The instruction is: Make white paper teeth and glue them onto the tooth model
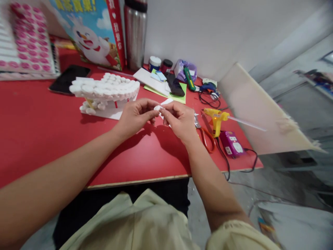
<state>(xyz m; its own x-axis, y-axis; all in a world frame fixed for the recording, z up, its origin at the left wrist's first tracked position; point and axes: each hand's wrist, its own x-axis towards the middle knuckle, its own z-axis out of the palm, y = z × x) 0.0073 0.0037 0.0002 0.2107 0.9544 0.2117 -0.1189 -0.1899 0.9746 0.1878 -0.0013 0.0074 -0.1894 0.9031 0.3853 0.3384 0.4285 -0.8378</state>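
Observation:
Between the fingertips of both hands is a small white round piece (157, 108), pinched above the red table (135, 152). My left hand (136, 116) grips it from the left with thumb and forefinger. From the right, my right hand (179, 118) holds it the same way. White paper (167, 101) shows just behind the fingers, partly hidden. Left of my left hand stands a white model (106, 88) built of many small rounded pieces, with red and yellow posts on a white base. Pliers with orange handles (207, 140) lie beside my right wrist.
A yellow glue gun (216, 119) and a purple power socket box (232, 143) with cables are at the right. Behind are a green utility knife (189, 79), small jars (154, 63), a steel bottle (135, 34), a phone (69, 79) and a printed box (91, 33).

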